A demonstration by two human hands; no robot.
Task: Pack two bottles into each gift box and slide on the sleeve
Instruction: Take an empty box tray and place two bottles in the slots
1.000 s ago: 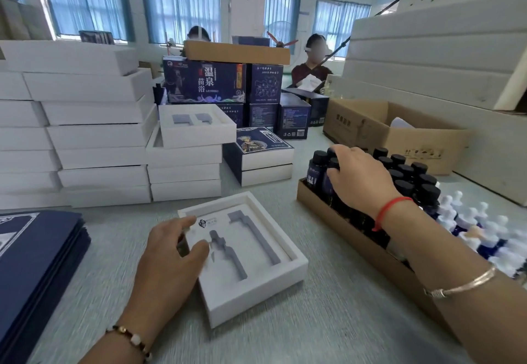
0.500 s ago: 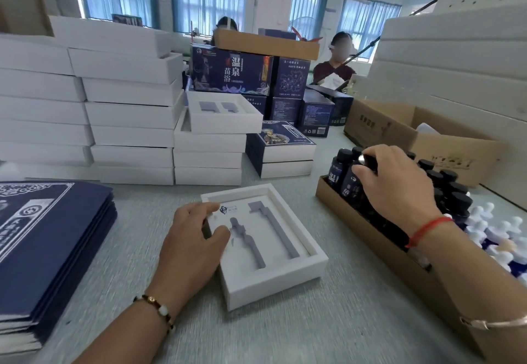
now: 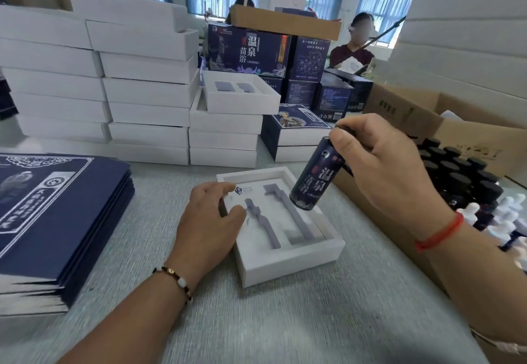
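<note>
Since 0.5 s ago the right hand (image 3: 382, 170) has left the cardboard tray (image 3: 379, 221) and come up w/ one dark bottle (image 3: 316, 175), now held over the open gift box (image 3: 285, 261); the left hand (image 3: 211, 221) has stayed on the box's left edge.

Right grip: fingers and thumb curl round the bottle's cap end, so the bottle hangs tilted, base down-left, above the far right part of the box insert, not yet seated. White characters run down its dark blue label.

Left grip: grasps nothing; relaxed fingers rest on the left rim and insert, thumb lying on the white foam beside the left slot (image 3: 262, 227).

Box: white, lidless, flat on the grey worktop (image 3: 285, 321), w/ two grey bottle-shaped slots, left one and right slot (image 3: 291, 215), both unfilled.

Tray: just right of the box, packed w/ upright black-capped bottles (image 3: 456, 175); white-capped bottles (image 3: 504, 215) stand nearer the right edge.

Left of the box: a stack of flat dark blue sleeves (image 3: 57, 215). Behind: stacks of white boxes (image 3: 142, 98) and printed blue boxes (image 3: 251, 50); a brown carton (image 3: 413, 112) at far right. Two people sit at the far side.
</note>
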